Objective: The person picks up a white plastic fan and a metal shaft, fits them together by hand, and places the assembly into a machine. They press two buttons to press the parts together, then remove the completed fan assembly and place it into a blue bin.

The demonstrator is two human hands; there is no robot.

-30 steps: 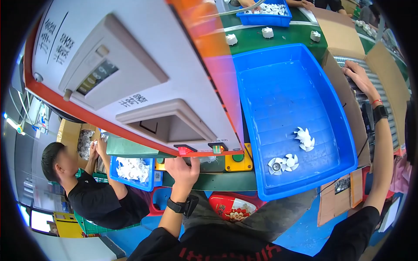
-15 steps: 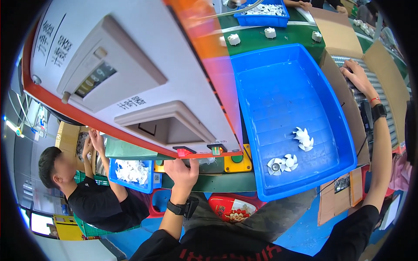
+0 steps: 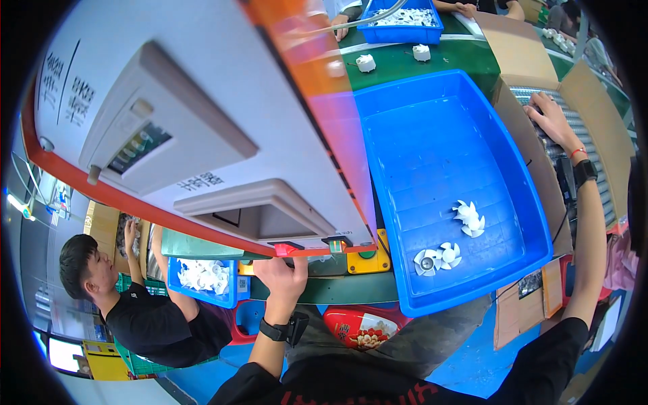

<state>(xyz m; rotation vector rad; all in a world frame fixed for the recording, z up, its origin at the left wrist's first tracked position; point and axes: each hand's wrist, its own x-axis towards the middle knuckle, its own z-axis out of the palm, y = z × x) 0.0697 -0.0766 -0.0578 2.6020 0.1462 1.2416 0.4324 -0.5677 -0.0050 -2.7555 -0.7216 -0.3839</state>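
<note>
My left hand (image 3: 282, 278) is raised at the lower edge of a white and orange machine (image 3: 223, 121), beside its red switch (image 3: 286, 250). Its knuckles are bent and its fingers curl in under the edge, so whatever they hold is hidden. Over on the right, my right hand (image 3: 552, 120) reaches into a cardboard box (image 3: 530, 145) filled with rows of metal cylindrical parts (image 3: 565, 101). Its fingers are apart and rest on those parts. Between my hands stands a large blue bin (image 3: 445, 155), with several white fan impellers (image 3: 469, 219) lying in its near end.
White parts (image 3: 365, 63) sit on a green belt behind the bin, near a smaller blue bin (image 3: 399, 34) of white pieces. A co-worker (image 3: 145, 317) is at left beside another blue bin (image 3: 204, 277). A yellow button box (image 3: 368, 256) adjoins the large bin.
White parts on the belt have shifted left. The co-worker's head and arms have moved, and another person's hand shows at the far side. My right fingers have spread slightly; my left hand stays put.
</note>
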